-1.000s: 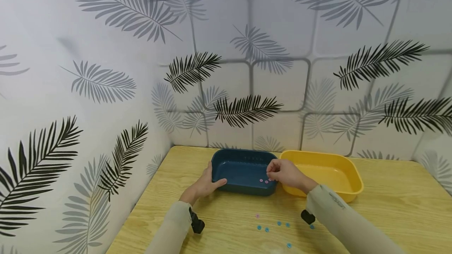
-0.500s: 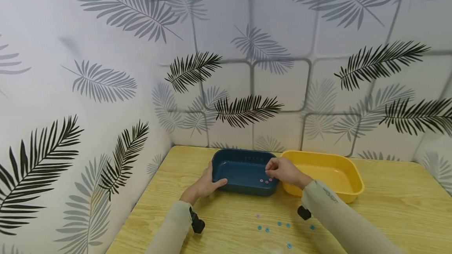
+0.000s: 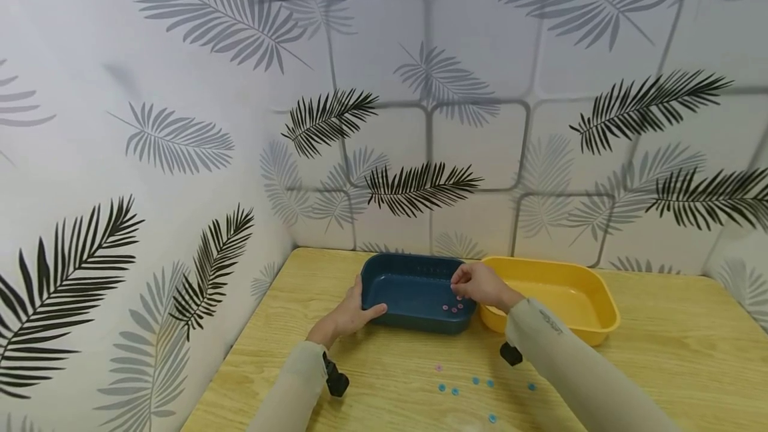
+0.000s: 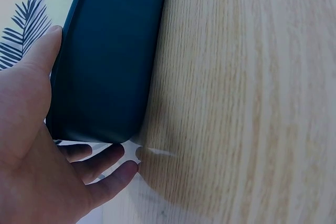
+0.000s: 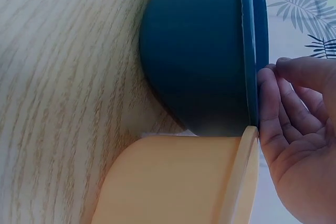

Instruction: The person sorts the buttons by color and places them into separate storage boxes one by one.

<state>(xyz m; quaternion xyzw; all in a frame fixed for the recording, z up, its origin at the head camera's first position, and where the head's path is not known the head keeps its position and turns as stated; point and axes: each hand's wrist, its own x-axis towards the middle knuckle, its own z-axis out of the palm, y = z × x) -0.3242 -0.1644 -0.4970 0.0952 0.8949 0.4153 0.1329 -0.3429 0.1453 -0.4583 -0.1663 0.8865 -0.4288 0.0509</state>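
Note:
My left hand [image 3: 349,315] holds the left end of the dark blue basin [image 3: 414,322]. In the left wrist view, the thumb [image 4: 47,45] lies on the rim and the fingers rest against the end wall. Over the basin's right end hovers my right hand [image 3: 480,284], thumb and index fingertips together. In the right wrist view, these fingertips [image 5: 277,65] are just past the rim, with nothing visible between them. Several small pink buttons [image 3: 454,310] lie in the basin's right front part, below the right hand.
A yellow basin [image 3: 600,325] stands against the blue one on the right. In front, on the wooden table [image 3: 384,392], lie one pink button [image 3: 439,368] and several blue buttons [image 3: 476,381]. A patterned wall [image 3: 396,152] rises behind.
Another pink button now shows in the blue basin under my right fingertips. The right wrist has shifted slightly left; the left hand has kept its hold.

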